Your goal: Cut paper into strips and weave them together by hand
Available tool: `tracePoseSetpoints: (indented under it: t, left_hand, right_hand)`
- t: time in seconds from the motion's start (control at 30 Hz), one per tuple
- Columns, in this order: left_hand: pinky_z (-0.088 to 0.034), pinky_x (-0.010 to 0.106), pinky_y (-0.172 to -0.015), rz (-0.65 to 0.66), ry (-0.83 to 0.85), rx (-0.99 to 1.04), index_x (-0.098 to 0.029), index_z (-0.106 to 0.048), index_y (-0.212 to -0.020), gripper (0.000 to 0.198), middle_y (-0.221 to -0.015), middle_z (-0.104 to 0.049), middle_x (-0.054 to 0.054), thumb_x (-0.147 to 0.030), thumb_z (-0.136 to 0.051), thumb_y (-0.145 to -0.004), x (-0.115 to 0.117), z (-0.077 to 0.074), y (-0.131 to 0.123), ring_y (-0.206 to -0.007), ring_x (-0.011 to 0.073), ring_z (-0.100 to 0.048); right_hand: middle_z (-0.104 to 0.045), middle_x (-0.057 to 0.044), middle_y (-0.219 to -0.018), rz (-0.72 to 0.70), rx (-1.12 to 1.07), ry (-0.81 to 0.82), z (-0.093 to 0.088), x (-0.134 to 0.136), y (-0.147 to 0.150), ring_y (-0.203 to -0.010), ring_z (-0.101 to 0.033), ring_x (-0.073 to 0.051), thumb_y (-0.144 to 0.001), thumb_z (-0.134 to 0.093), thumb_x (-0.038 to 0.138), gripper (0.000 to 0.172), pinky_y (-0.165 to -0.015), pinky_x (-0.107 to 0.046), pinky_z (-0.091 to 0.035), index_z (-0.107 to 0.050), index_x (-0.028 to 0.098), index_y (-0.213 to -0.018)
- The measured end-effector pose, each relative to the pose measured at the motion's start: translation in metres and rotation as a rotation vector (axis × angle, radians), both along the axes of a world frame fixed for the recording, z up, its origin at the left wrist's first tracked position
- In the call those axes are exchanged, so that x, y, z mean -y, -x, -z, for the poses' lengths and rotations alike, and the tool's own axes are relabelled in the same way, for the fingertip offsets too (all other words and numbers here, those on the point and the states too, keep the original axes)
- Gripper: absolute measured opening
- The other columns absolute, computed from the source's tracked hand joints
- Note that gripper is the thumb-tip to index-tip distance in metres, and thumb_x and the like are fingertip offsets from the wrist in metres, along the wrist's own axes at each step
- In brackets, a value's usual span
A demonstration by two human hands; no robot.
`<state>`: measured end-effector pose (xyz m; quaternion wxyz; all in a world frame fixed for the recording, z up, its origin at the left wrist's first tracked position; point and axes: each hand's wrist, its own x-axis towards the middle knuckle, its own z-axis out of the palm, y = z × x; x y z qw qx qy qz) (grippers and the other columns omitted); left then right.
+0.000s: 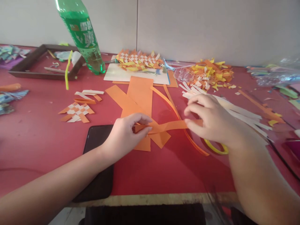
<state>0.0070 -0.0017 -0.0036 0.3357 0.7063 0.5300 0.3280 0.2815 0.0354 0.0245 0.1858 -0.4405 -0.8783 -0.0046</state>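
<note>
My left hand point(131, 129) is closed in a pinch on the left end of an orange paper strip point(174, 125). The strip stretches rightward, slightly wavy, to my right hand point(203, 115), whose thumb lies over it while the other fingers curl loosely above; the contact beneath is partly hidden. Under the strip, wide pieces of orange paper point(140, 93) overlap crosswise on the red tabletop. A narrow, curved orange strip point(195, 145) passes beneath the held one. Beside my right wrist is a yellow loop point(217, 148), perhaps a scissor handle, partly covered.
A black phone point(98, 184) lies under my left forearm. Woven orange-and-white paper point(78, 111) is at left. Behind stand a green bottle point(86, 40) and a dark tray point(25, 74). White strips point(246, 115) and a pile of folded paper pieces point(211, 73) are at right.
</note>
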Motion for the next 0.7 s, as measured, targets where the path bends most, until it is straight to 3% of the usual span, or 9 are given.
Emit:
tracePoseSetpoints:
  t: [0.13,0.23,0.43,0.7]
  left_hand:
    - [-0.054,0.022,-0.06,0.034,0.02,0.06,-0.022,-0.069,-0.093,0.013,-0.085,-0.076,0.001,-0.026,-0.069,-0.082,0.001,0.0,-0.002,-0.07,0.0136,-0.07]
    - [-0.058,0.025,-0.071,0.076,0.061,0.165,-0.019,-0.068,-0.095,0.014,-0.092,-0.076,0.003,-0.024,-0.068,-0.081,0.001,0.001,-0.003,-0.083,0.0167,-0.072]
    - [-0.059,0.025,-0.074,0.052,0.08,0.2,-0.018,-0.068,-0.097,0.015,-0.093,-0.076,0.004,-0.024,-0.067,-0.083,0.001,0.002,-0.002,-0.084,0.0166,-0.073]
    - [-0.059,0.023,-0.074,0.062,0.011,0.099,-0.02,-0.071,-0.096,0.018,-0.094,-0.077,0.001,-0.015,-0.057,-0.086,0.003,-0.001,-0.003,-0.085,0.0153,-0.072]
  right_hand:
    - [-0.064,-0.012,-0.112,-0.236,-0.119,0.107,0.008,0.017,0.038,-0.107,-0.062,-0.027,-0.082,-0.07,0.033,0.027,-0.09,-0.043,-0.053,-0.058,0.021,-0.103]
    - [-0.069,-0.01,-0.103,-0.342,-0.176,0.071,0.018,0.028,0.056,-0.099,-0.066,-0.021,-0.089,-0.063,0.023,0.013,-0.086,-0.036,-0.057,-0.059,0.019,-0.101]
    - [-0.074,-0.009,-0.1,-0.325,-0.194,-0.032,0.027,0.028,0.059,-0.09,-0.071,-0.018,-0.091,-0.06,0.016,0.006,-0.082,-0.031,-0.058,-0.065,0.017,-0.096]
    - [-0.073,-0.006,-0.09,-0.29,-0.185,0.005,0.023,0.025,0.058,-0.081,-0.069,-0.018,-0.092,-0.056,0.016,0.011,-0.073,-0.032,-0.057,-0.067,0.019,-0.091]
